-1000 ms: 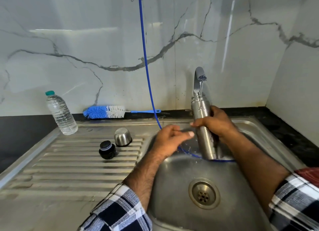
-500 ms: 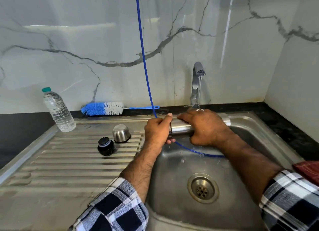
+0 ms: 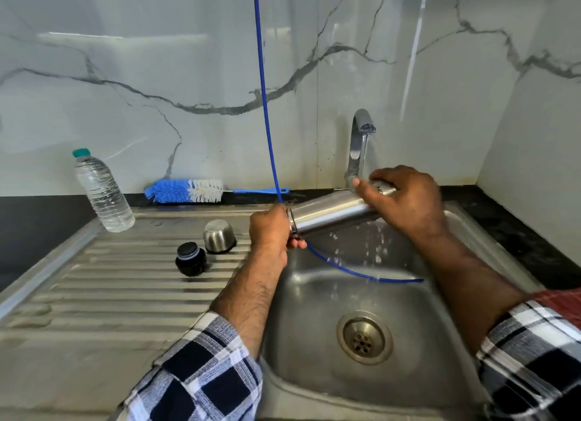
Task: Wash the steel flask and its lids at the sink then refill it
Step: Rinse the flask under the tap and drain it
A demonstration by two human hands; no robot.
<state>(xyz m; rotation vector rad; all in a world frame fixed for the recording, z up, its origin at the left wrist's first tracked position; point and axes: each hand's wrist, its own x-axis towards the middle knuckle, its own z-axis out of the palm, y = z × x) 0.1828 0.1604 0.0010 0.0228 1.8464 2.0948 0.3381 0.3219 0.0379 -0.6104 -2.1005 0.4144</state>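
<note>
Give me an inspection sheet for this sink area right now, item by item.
Surface: steel sink with ribbed drainboard; water drops falling into basin.
Job's things: steel flask held roughly sideways over basin; steel cup lid and black stopper on drainboard.
Clutter: plastic water bottle; blue bottle brush by wall.
Hands: left hand covers flask mouth; right hand grips its base end.
Cables: blue tube hangs into basin.
Surroundings: marble wall, tap.
</note>
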